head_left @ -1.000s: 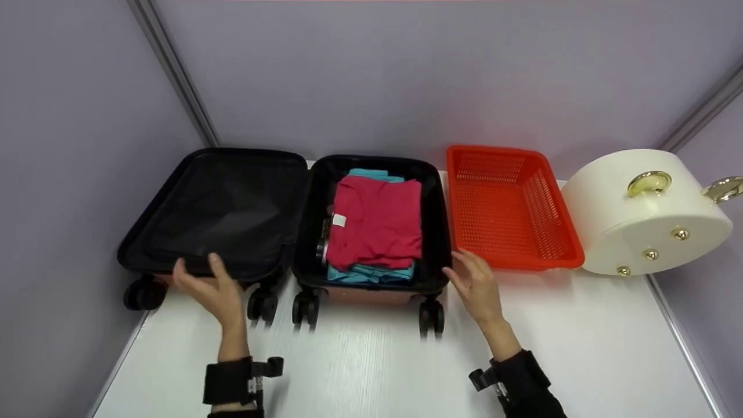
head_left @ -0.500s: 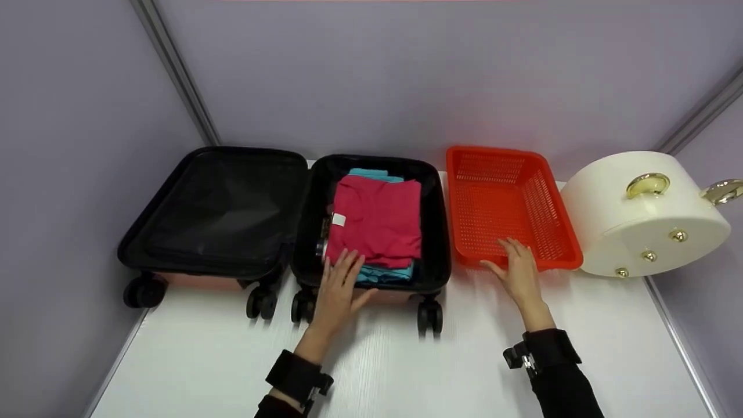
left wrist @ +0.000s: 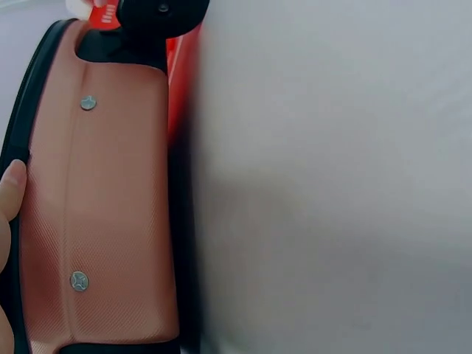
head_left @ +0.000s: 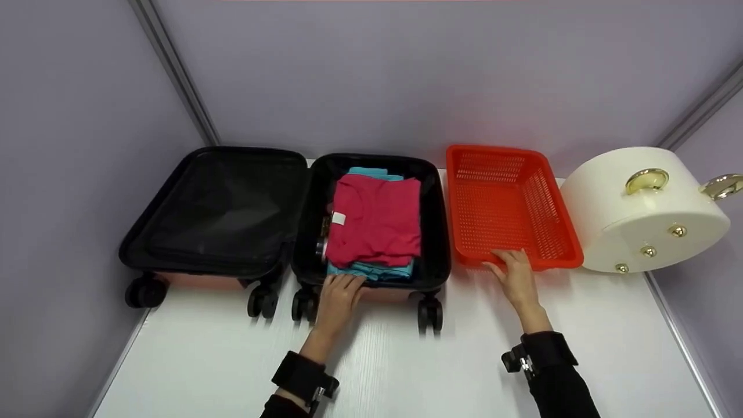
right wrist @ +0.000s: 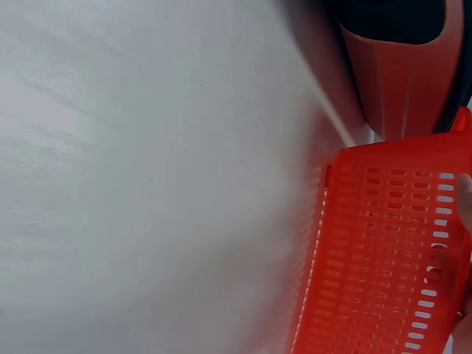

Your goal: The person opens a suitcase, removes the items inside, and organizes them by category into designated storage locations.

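A small pink suitcase [head_left: 388,295] lies open with its two black-lined halves side by side. In its right half a folded crimson shirt [head_left: 380,215] lies on turquoise folded cloth [head_left: 371,271]. My left hand [head_left: 336,302] holds the near rim of this half, fingers bent over it; the left wrist view has the thumb against the black edge above the pink shell [left wrist: 110,206]. To the right is a red plastic basket [head_left: 490,200] with slotted walls. My right hand [head_left: 515,281] grips the basket's near rim, fingers inside and thumb at the rim.
The suitcase's other half, with a dark lining [head_left: 226,215], lies flat at the left. A round cream case [head_left: 621,191] with gold handles and feet stands close to the basket's right side. Grey partition walls [head_left: 371,75] enclose the white table [head_left: 395,360].
My left hand has moved right from the suitcase's left half to the near rim of the filled half. My right hand has gone from the suitcase's corner to the basket's rim.
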